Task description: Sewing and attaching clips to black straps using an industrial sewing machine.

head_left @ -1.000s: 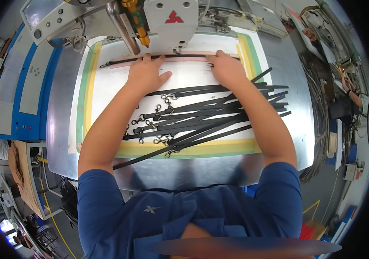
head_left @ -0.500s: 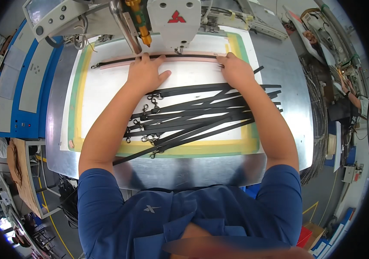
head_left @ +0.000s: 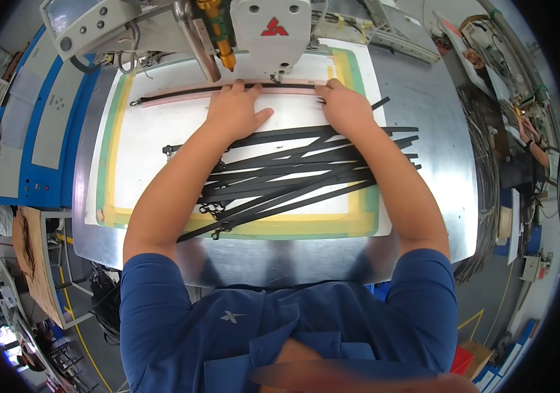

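White board (head_left: 145, 134) has slid left; left hand (head_left: 235, 112) spread on black strap (head_left: 295, 86), right hand (head_left: 345, 110) with grip unclear.

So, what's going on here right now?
A person has both hands at a black strap lying along a pink strip, by a white machine head. The left-hand grip rests on it with fingers spread; the right-hand grip is farther right along it, its fingertips partly hidden. Nearer the person, more black straps with metal clips lie loosely crossed on the white board.
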A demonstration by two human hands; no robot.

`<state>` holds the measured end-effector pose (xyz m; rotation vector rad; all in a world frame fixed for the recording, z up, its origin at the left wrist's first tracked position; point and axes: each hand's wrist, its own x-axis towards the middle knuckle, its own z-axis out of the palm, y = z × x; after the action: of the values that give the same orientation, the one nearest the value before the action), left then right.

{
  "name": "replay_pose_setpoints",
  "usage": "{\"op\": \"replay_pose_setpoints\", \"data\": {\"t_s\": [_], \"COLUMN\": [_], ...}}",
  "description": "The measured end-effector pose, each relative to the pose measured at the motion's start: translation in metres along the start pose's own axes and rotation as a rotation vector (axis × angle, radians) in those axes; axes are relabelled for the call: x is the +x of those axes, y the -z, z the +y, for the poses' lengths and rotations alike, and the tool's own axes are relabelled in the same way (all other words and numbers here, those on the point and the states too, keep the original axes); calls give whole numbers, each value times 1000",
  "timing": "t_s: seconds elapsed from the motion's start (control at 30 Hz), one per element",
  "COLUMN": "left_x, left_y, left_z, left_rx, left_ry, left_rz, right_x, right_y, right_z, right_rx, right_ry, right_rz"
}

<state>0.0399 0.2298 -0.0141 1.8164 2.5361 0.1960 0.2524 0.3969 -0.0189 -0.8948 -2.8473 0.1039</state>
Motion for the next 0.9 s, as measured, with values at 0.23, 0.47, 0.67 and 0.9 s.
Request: {"op": "replay_pose_setpoints", "data": {"t_s": [0.23,0.47,0.67,0.9], "left_x": [9,14,17,23], "left_y": [-7,-1,-6,-7], "left_z": [28,52,65,84], "left_rx": [43,40,68,65], "left_ry": [-24,10,-13,-36], "left_rz": [46,-30,17,8], "right_x": [-2,-5,-10,-14], "right_y": [-3,4,0,-2], "right_z": [4,8,19,27], "right_rx": [62,67,161,222], "right_ry": [23,9,-11,37], "right_rz": [35,15,69,34]}}
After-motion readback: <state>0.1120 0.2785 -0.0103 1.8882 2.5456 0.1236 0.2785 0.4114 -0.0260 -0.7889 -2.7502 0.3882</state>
